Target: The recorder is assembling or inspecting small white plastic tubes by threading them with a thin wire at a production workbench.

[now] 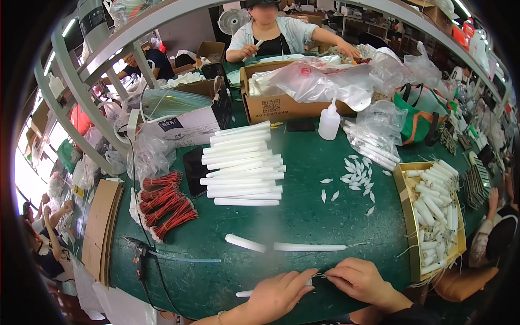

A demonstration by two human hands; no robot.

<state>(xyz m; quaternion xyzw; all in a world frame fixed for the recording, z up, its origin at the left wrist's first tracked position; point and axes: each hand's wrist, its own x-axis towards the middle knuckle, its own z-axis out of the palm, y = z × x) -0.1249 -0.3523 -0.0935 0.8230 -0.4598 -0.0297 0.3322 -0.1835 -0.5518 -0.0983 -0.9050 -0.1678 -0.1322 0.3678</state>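
My left hand (281,292) is closed around a white tube (244,294), whose one end sticks out to the left below the palm. From the tube's other end, between my hands, run thin pale wires (320,275). The fingertips of my right hand (358,280) pinch these wires. Just beyond my hands lie a short white tube (246,242) and a longer white tube (309,247) with a thin wire coming out of its right end. Farther off is a stack of white tubes (244,168).
Left are red wire bundles (168,206), a black glue gun (140,259) with its cord, and cardboard sheets (100,233). Right are small white flame-shaped pieces (357,174) and a yellow box (407,227) of wired tubes. A white bottle (329,123) stands ahead; a co-worker (271,38) sits opposite.
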